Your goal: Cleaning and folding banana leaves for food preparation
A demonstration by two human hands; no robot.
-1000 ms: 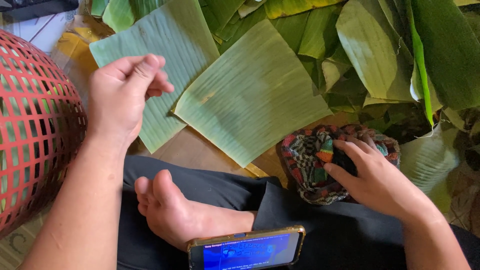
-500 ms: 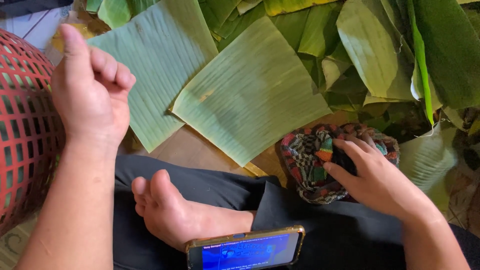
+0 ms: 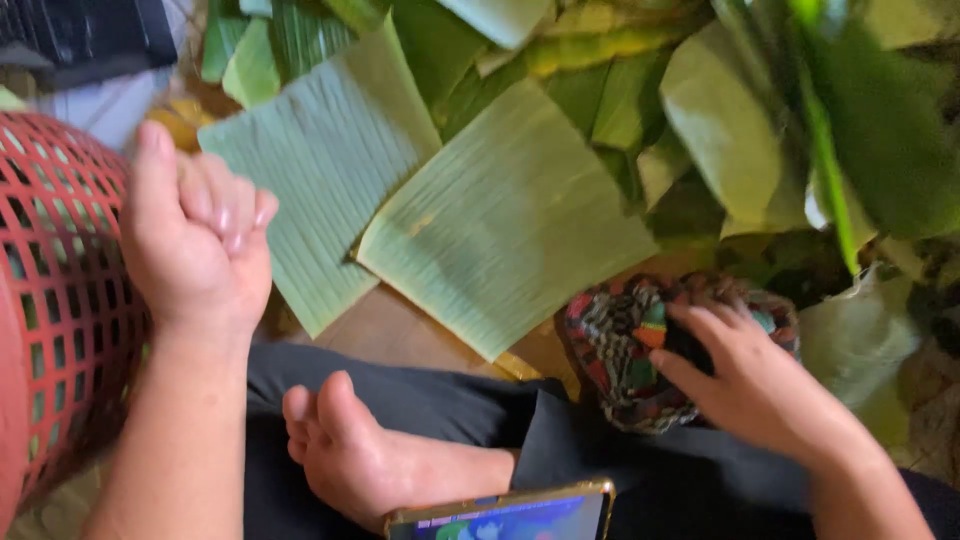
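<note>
- Head view: your left hand (image 3: 200, 245) is raised beside the red plastic basket (image 3: 55, 300), fingers curled in to a loose fist, thumb sticking up, holding nothing. Forearm runs down to the bottom edge.
- Your right hand (image 3: 745, 375) lies palm down on the patterned cloth bundle (image 3: 625, 350), fingers spread a little and pressing into its top; can't tell if they pinch anything under there. Wrist goes off to the lower right.
- The cloth bundle sits on the floor just right of your knee, touching the dark trousers (image 3: 600, 470), below the leaf pile.
- Two flat cut banana leaf pieces in front of you: left piece (image 3: 320, 180) next to your left hand, right piece (image 3: 500, 215) overlapping its edge, close above the bundle.
- Heap of more banana leaves (image 3: 760, 120) at top and right, too tangled to count.
- One bare foot (image 3: 345, 450) resting on your crossed leg.
- One phone (image 3: 510, 515), screen lit, at bottom edge just below the foot.
- One basket, far left, partly cut off.
</note>
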